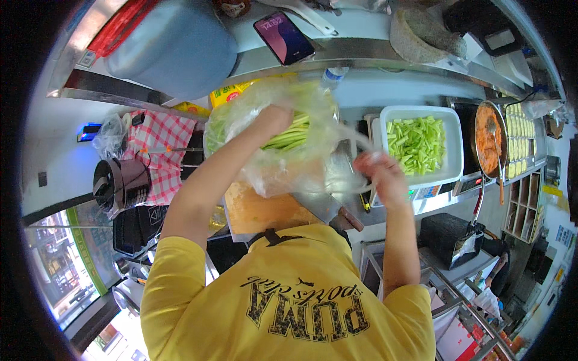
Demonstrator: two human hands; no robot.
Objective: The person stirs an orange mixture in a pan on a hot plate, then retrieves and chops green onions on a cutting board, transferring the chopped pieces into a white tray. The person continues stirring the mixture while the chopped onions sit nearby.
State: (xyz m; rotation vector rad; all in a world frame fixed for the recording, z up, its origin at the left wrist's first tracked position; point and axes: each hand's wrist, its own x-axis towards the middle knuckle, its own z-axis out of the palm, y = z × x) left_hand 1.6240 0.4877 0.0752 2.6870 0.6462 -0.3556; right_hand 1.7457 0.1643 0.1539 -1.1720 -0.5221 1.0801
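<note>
A clear plastic bag (271, 169) with long green vegetable stalks (291, 135) in it lies over the far part of a wooden cutting board (266, 210). My left hand (277, 118) reaches into or onto the bag at the stalks; its fingers are hidden by blur and plastic. My right hand (379, 169) is to the right of the bag, blurred, beside a loose strip of plastic; whether it grips the strip I cannot tell. A cleaver (318, 207) lies at the board's right edge with its handle towards me. A white tray (454, 149) of chopped green pieces (417, 144) stands further right.
Right of the tray is a pan (487, 140) of orange food with a spoon. On the shelf above are a phone (284, 38), a stone mortar (413, 38) and a large grey-blue container (171, 49). A checked cloth (169, 155) and a dark pot (122, 182) stand at left.
</note>
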